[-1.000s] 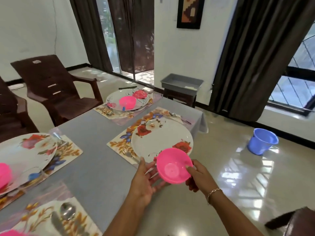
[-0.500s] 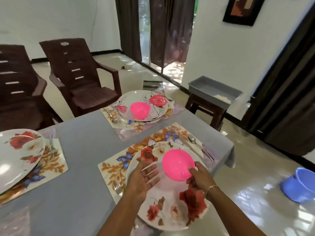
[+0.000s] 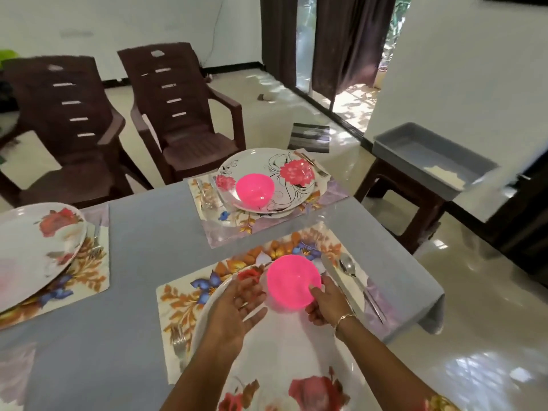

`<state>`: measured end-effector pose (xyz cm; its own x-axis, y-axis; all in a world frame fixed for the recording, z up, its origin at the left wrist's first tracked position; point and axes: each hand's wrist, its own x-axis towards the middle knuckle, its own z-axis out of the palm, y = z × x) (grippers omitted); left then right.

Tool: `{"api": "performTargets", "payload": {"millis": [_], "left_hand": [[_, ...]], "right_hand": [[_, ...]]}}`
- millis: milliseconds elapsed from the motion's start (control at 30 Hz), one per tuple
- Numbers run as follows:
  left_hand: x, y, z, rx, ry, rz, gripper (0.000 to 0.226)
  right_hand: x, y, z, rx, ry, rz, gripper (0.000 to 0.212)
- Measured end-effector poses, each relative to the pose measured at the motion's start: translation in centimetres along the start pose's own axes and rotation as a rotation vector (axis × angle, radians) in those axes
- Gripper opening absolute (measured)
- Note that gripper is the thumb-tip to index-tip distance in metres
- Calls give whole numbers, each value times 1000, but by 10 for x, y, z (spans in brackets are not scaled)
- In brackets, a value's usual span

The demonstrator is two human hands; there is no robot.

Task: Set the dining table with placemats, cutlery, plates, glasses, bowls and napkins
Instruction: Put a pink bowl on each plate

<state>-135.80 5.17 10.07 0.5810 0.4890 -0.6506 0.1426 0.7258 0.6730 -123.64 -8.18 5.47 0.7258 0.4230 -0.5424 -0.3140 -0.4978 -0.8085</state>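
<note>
R hand (image 3: pixel 326 304) is gripping the pink bowl (image 3: pixel 292 281) at its 4 o'clock edge over the flower plate (image 3: pixel 281 354) on the tabletop (image 3: pixel 142 232), & L hand (image 3: pixel 237 307) is hovering open at its 9 o'clock.

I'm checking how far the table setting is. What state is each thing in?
Near white floral plate: lying on its floral placemat.
Near pink plastic bowl: held over that plate.
Right hand: pinches that bowl's rim.
Left hand: open beside the bowl.
Far pink plastic bowl: upright on far white floral plate.
</note>
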Motion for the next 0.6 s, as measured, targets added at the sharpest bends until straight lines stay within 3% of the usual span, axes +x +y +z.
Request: {"api": "performTargets", "payload": {"millis": [100,267,600], "left_hand": [[-1,-9,27,19,34,72,32],[-1,-25,99,59,36,117,25],[9,-105,280,133,-128,63,25]], "right_hand": [[4,3,-14,22,-71,-25,18],[10,11,-67,3,-76,-59,18],[4,51,-266,-127,112,-119,16]]}}
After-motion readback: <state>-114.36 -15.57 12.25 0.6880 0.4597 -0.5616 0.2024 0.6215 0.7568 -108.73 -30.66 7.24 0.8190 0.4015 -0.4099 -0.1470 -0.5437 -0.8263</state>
